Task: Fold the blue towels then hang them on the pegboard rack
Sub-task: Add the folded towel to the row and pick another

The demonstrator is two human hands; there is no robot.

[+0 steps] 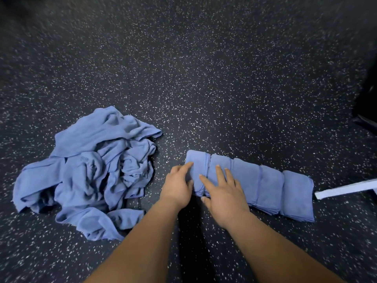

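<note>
Both forearms reach to the left end of the row of folded towels (271,186) on the floor (204,78). The left hand (177,186) touches the end towel, grip open. The right hand (222,193) presses flat beside it, fingers spread, holding nothing. The pile of unfolded towels (87,170) lies left of the row.

Place: indoor spot viewed at floor level; it looked like a gym or a workshop, and which of the two could not be settled.
Floor (204,68): dark, rubber-like sheet, flecked all over with small white specks.
Seam (129,94): a thin straight line ran through the floor, as between laid mats.
Work level: heap of blue towels (85,170) and row of folded towels (271,188) lay straight on the floor, well apart.
White bar (344,189): flat, pale, lying on the floor near the row's right end; cut off by the frame.
Dark object (367,103): black shape at the right edge, too dark to identify.
</note>
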